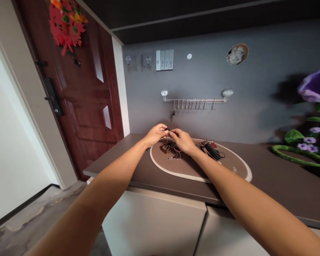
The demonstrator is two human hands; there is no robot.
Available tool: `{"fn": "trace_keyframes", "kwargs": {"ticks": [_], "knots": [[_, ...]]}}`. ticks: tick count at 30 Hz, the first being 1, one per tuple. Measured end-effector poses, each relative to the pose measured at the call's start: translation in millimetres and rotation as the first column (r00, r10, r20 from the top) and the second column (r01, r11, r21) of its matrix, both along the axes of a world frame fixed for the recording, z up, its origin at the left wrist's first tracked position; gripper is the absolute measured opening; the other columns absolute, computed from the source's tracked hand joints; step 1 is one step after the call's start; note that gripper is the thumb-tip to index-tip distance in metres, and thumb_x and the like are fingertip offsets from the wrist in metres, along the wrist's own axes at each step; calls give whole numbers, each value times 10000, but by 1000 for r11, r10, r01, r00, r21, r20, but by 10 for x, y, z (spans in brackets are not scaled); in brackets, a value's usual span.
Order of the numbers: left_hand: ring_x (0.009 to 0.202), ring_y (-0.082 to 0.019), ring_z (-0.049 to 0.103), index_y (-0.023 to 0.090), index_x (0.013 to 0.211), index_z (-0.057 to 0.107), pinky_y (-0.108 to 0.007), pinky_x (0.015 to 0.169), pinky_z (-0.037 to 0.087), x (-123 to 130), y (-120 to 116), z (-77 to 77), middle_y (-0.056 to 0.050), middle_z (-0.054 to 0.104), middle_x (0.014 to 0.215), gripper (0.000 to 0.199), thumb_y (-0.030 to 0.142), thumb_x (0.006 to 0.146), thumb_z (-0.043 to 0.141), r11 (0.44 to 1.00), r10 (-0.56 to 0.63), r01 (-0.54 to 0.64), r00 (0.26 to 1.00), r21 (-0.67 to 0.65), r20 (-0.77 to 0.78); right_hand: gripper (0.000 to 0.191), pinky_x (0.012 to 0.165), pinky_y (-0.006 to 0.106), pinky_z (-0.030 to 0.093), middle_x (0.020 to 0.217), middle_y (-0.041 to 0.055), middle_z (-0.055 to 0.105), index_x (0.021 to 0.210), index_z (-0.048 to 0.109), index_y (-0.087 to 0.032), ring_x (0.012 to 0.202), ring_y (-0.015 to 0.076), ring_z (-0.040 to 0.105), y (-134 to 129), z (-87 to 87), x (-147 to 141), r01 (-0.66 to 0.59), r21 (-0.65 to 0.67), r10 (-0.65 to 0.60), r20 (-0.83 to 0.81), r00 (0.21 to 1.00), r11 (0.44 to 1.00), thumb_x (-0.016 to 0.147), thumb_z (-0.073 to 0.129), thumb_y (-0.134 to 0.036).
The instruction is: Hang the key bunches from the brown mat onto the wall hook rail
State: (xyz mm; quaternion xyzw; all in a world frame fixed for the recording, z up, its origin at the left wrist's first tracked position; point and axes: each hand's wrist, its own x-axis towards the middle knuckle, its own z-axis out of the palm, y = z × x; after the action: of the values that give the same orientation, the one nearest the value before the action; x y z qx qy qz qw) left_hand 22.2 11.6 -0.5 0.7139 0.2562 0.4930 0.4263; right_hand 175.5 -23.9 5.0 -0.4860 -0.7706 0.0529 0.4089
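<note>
My left hand [156, 135] and my right hand [182, 139] meet above the left part of an oval brown mat [175, 169] with a pale rim. Between their pinched fingertips is a small dark object [167, 129], too small to make out fully. Below the hands, several keys [174, 157] and rings lie on the mat. Right of my right hand is a bunch of keys [212, 150] with dark parts and a red piece. On the wall, one key [173, 114] hangs from the left end of a hook rail [194, 100].
The mat lies on a dark countertop [271, 185] above pale cabinet doors [160, 217]. A purple flower decoration [315, 85] with green leaves stands at the right. At the left is a red-brown door [87, 103]. A dark shelf [202, 21] overhangs the counter.
</note>
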Motion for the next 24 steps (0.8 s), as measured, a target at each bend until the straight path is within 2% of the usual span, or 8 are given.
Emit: {"fn": "trace_keyframes", "kwargs": {"ticks": [7, 12, 15, 19, 24], "knots": [[724, -64, 531, 142, 867, 456, -241, 731, 437, -5, -20, 6, -13, 530, 858, 263, 303, 705, 588, 1000, 24, -23, 1000, 15, -16, 257, 806, 254, 399, 963, 27, 655, 928, 643, -203, 875, 152, 582, -27, 28, -3, -34, -9, 33, -111, 993, 999, 777, 472, -320], [645, -64, 526, 142, 885, 469, -239, 689, 431, -30, -25, 3, 15, 536, 730, 295, 319, 692, 606, 1000, 15, -15, 1000, -1, -17, 239, 766, 255, 418, 880, 32, 676, 847, 676, -185, 812, 155, 596, 13, -5, 21, -109, -59, 92, -241, 966, 992, 735, 515, -322], [637, -66, 528, 145, 885, 469, -238, 675, 427, -38, -1, -10, 15, 540, 728, 289, 318, 694, 601, 1000, 12, -12, 1000, 8, -19, 247, 711, 254, 431, 823, 39, 680, 820, 679, -169, 764, 156, 596, 75, -39, 35, -163, -82, 126, -345, 930, 983, 693, 558, -343], [623, -60, 520, 140, 875, 472, -225, 656, 422, -37, 20, -10, 11, 538, 747, 239, 290, 716, 567, 996, 37, -33, 998, 83, -53, 275, 662, 258, 430, 774, 50, 673, 792, 672, -141, 677, 138, 579, 98, -44, 28, -220, -136, 128, -488, 864, 966, 626, 617, -353], [695, -88, 539, 134, 874, 504, -233, 695, 429, -31, -23, 54, -12, 572, 803, 160, 222, 740, 512, 952, 202, -145, 960, 268, -196, 289, 597, 237, 406, 694, 21, 638, 737, 636, -140, 584, 96, 518, 30, -6, 7, -260, -191, 109, -567, 816, 947, 585, 643, -386]]}}
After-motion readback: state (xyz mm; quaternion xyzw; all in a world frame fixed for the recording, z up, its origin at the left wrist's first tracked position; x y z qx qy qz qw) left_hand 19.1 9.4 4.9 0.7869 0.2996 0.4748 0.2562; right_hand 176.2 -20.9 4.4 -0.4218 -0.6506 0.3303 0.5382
